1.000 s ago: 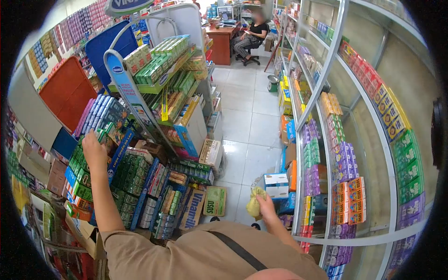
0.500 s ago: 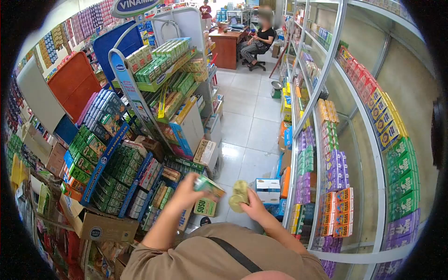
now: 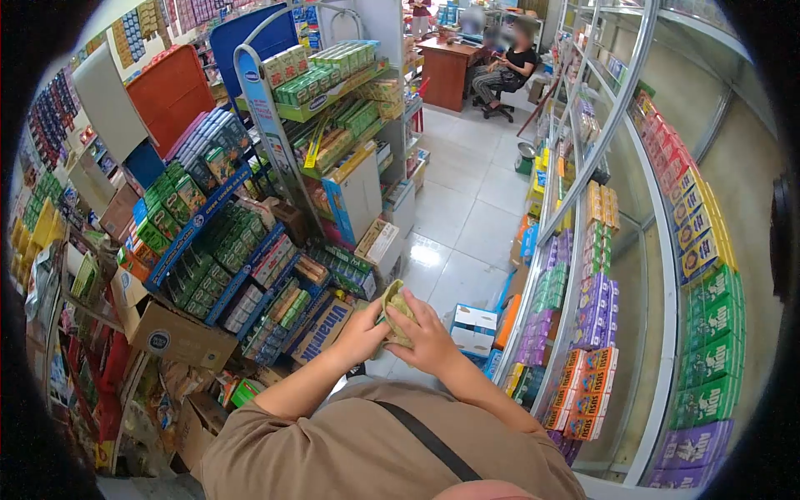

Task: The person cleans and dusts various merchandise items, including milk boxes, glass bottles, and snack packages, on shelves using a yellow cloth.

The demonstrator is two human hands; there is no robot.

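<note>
In front of my chest, both of my hands meet on a crumpled yellow-green cloth [image 3: 392, 297]. My left hand [image 3: 363, 335] is closed on the cloth's left side. My right hand [image 3: 423, 332] wraps over it from the right, its fingers bent across the folds. The lower part of the cloth is hidden by my fingers. Just left of my hands, a Vinamilk carton box [image 3: 321, 327] stands at the foot of the drink rack. A green pack [image 3: 246, 392] lies farther down to the left, by my left forearm.
Racks of drink cartons [image 3: 237, 242] line the left side. A glass-sided shelf [image 3: 583, 333] with several carton packs runs along the right. White boxes [image 3: 475, 321] sit on the tiled floor [image 3: 433, 217] between them. A seated person [image 3: 504, 71] is near a wooden desk [image 3: 446, 75].
The carton pack that my left hand held is out of that hand, which now grips the cloth together with my right hand. The view has shifted slightly.
</note>
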